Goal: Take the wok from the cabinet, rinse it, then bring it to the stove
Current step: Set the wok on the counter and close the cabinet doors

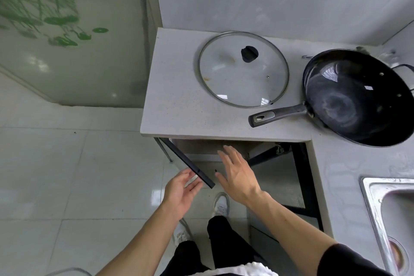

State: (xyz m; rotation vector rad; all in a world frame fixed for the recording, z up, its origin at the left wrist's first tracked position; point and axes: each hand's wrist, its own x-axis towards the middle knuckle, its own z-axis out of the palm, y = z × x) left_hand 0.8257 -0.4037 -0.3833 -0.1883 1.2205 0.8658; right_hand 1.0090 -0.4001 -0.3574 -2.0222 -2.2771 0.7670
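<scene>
Already the wok (358, 98) sits on the counter (179, 105) beside a glass lid (243, 69). Both hands are spread and empty: the left hand (182, 192) at the cabinet door (188, 163), the right hand (237, 175) beside it. It looks heavy, stiff and slick; its long handle (277, 113) seems the safest hold.

One view only, from a camera on the person's head, looking steeply down and forward. Wide-angle, so the straight edges bow toward the frame's borders. The counter (179, 105) sits ahead and close below the lens, the wall (268, 2) behind it filling the top. The floor (67, 175) spreads left, the sink (376, 188) clips the right edge. Both forearms rise from the bottom, legs and shoes directly beneath.
</scene>
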